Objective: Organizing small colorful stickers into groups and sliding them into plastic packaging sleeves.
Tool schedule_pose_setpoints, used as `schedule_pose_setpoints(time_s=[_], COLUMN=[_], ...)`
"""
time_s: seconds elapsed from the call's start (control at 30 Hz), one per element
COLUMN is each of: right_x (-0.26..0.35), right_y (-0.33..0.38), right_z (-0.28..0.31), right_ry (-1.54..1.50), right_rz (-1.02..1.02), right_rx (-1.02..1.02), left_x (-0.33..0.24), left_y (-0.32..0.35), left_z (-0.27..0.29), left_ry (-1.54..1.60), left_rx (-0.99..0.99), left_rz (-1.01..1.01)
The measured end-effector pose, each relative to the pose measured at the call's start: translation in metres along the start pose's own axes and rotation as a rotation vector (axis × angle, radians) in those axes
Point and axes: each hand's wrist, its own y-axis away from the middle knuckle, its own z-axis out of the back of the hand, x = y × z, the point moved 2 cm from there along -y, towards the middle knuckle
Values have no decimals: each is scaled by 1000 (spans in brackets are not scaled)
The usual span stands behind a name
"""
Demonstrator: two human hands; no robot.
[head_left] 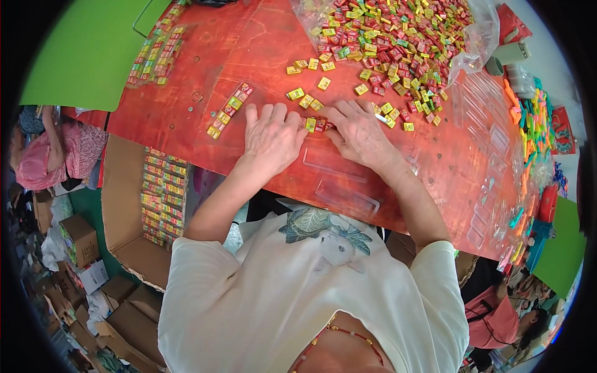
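In the middle of the red table, a short row of small red and yellow boxes (314, 124) lies between my two hands. My left hand (272, 138) is closed at the row's left end, the thumb close to the fingers and part of the end box hidden. At the other end, the bent fingers and thumb of my right hand (360, 135) grip the red boxes. Left of my left hand lies a finished-looking strip of red and yellow boxes (230, 110), set slantwise. Several loose yellow boxes (305, 102) lie just beyond my fingers.
A big heap of small boxes (388, 37) spills from clear plastic at the far right. Clear plastic trays (488, 168) lie rightward, one tray (347, 198) before me. More strips (155, 56) lie far left. A carton (127, 205) of packed strips stands left below the table.
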Motion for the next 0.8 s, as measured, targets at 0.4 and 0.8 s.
schedule_pose_setpoints(time_s=[0.4,0.8], right_x=[-23,-73], right_y=[-47,-31], right_z=[-7,9], right_ry=[204,164], right_rz=[-110,-186], right_rx=[-226,-148], left_x=[27,27], left_y=[-75,-133], left_z=[-3,-22], left_ry=[97,68], left_rx=[-225,-94], left_rz=[-26,-12])
